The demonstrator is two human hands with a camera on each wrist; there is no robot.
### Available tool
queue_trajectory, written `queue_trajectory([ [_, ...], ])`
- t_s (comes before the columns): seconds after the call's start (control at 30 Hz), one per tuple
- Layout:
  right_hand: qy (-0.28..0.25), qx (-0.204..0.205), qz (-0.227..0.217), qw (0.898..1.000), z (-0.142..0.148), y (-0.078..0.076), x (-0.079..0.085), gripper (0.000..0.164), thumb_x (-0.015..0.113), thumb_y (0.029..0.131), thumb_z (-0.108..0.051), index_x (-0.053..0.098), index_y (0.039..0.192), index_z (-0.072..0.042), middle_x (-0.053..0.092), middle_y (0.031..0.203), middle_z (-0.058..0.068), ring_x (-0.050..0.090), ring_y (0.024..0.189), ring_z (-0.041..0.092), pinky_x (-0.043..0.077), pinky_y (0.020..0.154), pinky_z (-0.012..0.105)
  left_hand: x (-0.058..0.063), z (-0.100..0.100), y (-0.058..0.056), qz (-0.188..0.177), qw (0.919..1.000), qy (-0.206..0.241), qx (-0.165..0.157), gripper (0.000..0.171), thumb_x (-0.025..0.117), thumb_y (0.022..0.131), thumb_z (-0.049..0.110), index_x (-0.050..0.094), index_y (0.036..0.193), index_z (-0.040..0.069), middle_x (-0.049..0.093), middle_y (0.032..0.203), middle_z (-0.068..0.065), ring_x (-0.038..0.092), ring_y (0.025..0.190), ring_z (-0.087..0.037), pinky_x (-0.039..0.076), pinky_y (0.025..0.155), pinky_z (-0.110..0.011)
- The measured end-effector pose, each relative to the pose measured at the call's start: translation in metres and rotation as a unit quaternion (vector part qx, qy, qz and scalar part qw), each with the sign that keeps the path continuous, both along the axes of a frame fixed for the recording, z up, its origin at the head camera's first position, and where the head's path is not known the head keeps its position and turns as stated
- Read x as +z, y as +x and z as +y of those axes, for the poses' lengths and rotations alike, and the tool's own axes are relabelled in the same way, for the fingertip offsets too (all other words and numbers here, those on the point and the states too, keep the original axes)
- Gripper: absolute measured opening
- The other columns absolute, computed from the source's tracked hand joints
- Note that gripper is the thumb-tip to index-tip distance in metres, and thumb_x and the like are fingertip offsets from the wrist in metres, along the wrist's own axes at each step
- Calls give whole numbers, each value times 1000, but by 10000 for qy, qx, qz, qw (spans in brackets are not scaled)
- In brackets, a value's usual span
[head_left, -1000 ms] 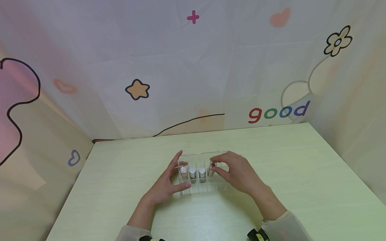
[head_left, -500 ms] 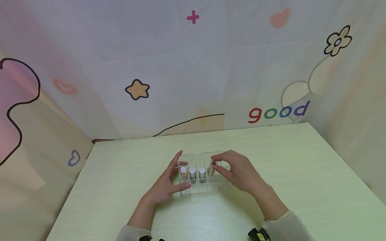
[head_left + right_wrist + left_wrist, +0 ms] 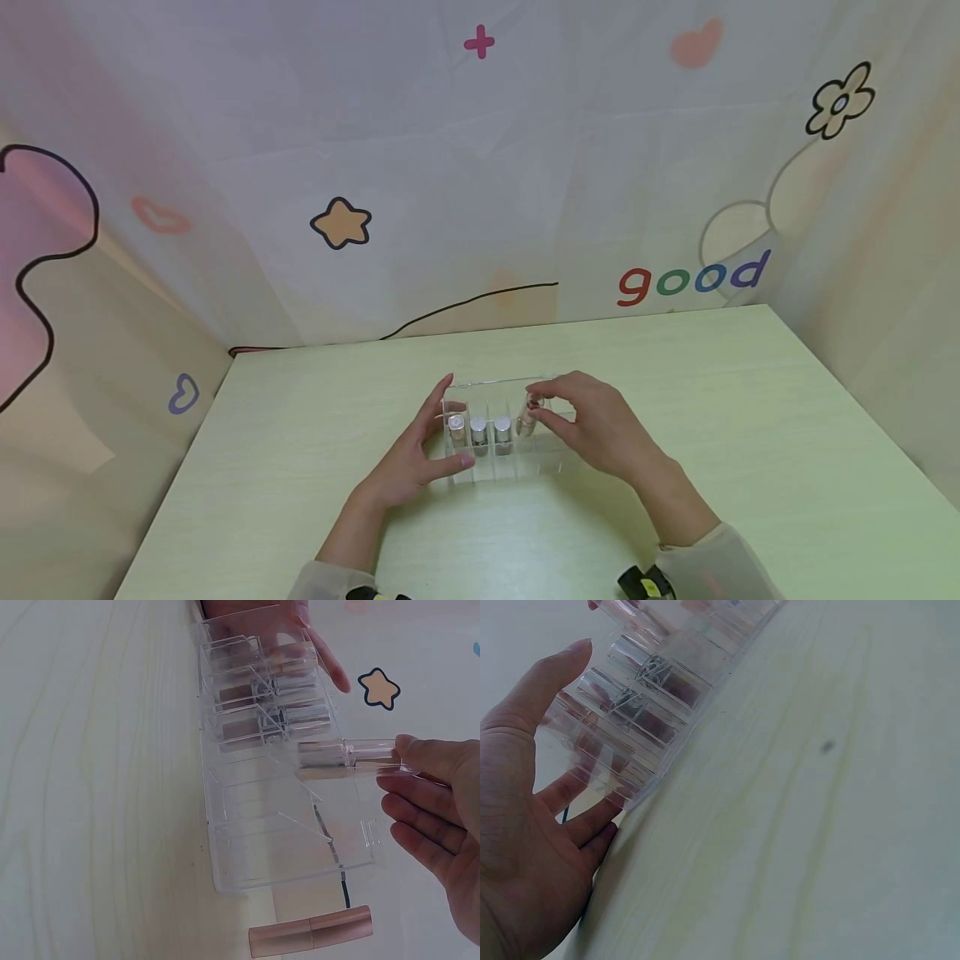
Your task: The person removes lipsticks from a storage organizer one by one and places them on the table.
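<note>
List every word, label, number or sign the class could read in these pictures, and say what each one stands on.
"good", in coloured letters: on the backdrop.
"+", a pink plus sign: on the same backdrop.
Too small or blurred to read: any lettering on the lipstick tubes, the clear organiser or the dark wristbands.

A pale wood-grain table (image 3: 780,425) meets a printed cloth backdrop (image 3: 465,158) bearing a black-outlined orange star (image 3: 341,223), a magenta plus (image 3: 479,42), a flower (image 3: 840,102) and, near the table's back-right corner, the multicoloured word "good" (image 3: 693,277)
</note>
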State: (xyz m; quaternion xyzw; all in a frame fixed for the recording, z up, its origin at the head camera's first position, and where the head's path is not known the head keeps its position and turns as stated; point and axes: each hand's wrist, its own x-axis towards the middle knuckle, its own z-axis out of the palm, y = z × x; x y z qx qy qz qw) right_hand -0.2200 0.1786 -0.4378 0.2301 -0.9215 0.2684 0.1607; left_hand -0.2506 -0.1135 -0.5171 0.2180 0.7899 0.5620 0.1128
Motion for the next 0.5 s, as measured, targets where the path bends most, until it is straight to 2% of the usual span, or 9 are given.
queue_trajectory([
  [0.5,-54,-97,94,9999,4,1,4,34,84,88,-20,76,121,-17,78,113,-4,71,105,17,60,88,40,-1,0,0,-12,10000,68,-39,110,87,86,27,11,160,57,49,153,5,43,149,-27,19,124,-65],
])
